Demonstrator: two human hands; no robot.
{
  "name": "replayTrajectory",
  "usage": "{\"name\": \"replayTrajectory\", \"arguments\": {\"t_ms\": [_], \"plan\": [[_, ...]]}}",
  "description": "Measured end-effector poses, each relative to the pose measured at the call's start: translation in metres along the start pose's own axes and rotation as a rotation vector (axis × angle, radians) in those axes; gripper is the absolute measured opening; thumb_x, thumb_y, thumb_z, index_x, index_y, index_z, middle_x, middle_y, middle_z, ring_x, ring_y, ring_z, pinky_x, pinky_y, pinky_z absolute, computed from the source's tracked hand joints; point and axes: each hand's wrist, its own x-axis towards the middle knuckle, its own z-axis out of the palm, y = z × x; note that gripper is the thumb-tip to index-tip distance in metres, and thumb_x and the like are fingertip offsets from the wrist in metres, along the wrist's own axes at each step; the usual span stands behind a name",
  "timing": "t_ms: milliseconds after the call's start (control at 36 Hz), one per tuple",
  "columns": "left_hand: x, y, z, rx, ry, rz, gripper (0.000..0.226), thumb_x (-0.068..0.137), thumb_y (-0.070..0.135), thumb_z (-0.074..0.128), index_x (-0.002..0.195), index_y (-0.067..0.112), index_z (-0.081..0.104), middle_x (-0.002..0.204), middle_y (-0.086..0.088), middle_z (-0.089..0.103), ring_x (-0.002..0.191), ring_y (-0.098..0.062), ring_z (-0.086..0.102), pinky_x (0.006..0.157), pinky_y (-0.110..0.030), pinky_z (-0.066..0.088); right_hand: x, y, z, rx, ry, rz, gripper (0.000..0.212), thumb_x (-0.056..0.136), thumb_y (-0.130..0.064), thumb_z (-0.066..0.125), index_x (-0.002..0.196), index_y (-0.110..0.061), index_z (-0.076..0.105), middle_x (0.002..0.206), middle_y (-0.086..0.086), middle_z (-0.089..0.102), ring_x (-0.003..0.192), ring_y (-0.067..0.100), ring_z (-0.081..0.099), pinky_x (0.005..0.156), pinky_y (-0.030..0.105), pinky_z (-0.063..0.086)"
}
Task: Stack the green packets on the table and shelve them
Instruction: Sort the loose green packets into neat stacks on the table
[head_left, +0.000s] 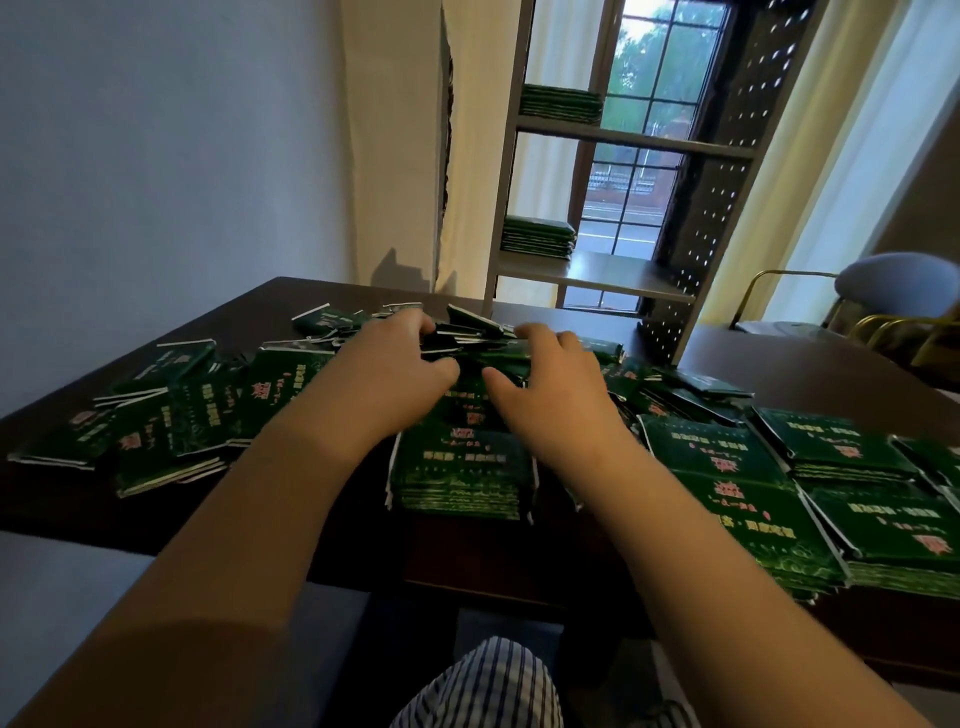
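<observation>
- A dark brown table carries everything. Beyond the fingertips stand one white shelf unit and one paned window with pale curtains. One gold-framed chair sits far to the right of the fingers.
- Two hands are in view. The left hand and right hand lie side by side. Their fingers curl over a bunch of green packets gripped between them, though the right fingertips are blurred.
- More loose packets spread to both sides of the fingers, too many to count.
- One squared stack lies just behind the thumbs, under the wrists.
- Two shelved stacks rest far beyond the fingertips, one on each board.
</observation>
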Motion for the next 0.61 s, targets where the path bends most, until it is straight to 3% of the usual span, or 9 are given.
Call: {"name": "replayTrajectory", "arguments": {"t_ms": [56, 194, 306, 417, 611], "plan": [[0.013, 0.004, -0.008, 0.013, -0.007, 0.009, 0.048, 0.095, 0.028, 0.059, 0.141, 0.020, 0.044, 0.108, 0.001, 0.056, 0.085, -0.010, 0.057, 0.063, -0.023, 0.041, 0.018, -0.004, -0.005, -0.021, -0.048, 0.007, 0.064, 0.092, -0.044, 0.060, 0.145, -0.018, 0.037, 0.141, 0.013, 0.043, 0.131, 0.034, 0.040, 0.108, 0.050, 0.039], [0.050, 0.003, -0.018, 0.120, -0.058, -0.010, 0.070, 0.088, 0.026, 0.068, 0.149, 0.018, 0.035, 0.136, -0.009, 0.053, 0.114, -0.024, 0.057, 0.094, -0.037, 0.050, 0.059, -0.010, -0.005, -0.106, -0.099, 0.002, 0.073, 0.087, -0.040, 0.068, 0.147, -0.018, 0.033, 0.143, 0.014, 0.042, 0.130, 0.035, 0.042, 0.105, 0.045, 0.040], [0.080, -0.003, -0.012, 0.263, -0.115, -0.007, 0.099, 0.081, 0.025, 0.076, 0.157, 0.028, 0.015, 0.149, -0.015, 0.041, 0.131, -0.037, 0.046, 0.106, -0.048, 0.045, 0.085, -0.008, 0.007, -0.181, -0.152, -0.002, 0.078, 0.084, -0.039, 0.072, 0.147, -0.018, 0.032, 0.143, 0.014, 0.042, 0.130, 0.036, 0.042, 0.104, 0.045, 0.041], [0.104, -0.009, -0.004, 0.394, -0.176, -0.017, 0.109, 0.079, 0.026, 0.080, 0.159, 0.028, 0.005, 0.153, -0.016, 0.032, 0.137, -0.042, 0.035, 0.109, -0.052, 0.041, 0.103, -0.004, 0.021, -0.238, -0.208, -0.019, 0.082, 0.081, -0.040, 0.075, 0.146, -0.019, 0.031, 0.142, 0.014, 0.041, 0.128, 0.038, 0.042, 0.104, 0.048, 0.044], [0.132, -0.018, 0.002, 0.439, -0.294, -0.006, 0.112, 0.074, 0.031, 0.086, 0.158, 0.029, 0.012, 0.154, -0.016, 0.029, 0.138, -0.041, 0.037, 0.109, -0.051, 0.042, 0.127, 0.003, 0.037, -0.321, -0.278, -0.083, 0.088, 0.078, -0.040, 0.077, 0.149, -0.024, 0.029, 0.143, 0.009, 0.044, 0.127, 0.035, 0.047, 0.102, 0.049, 0.046]]}}
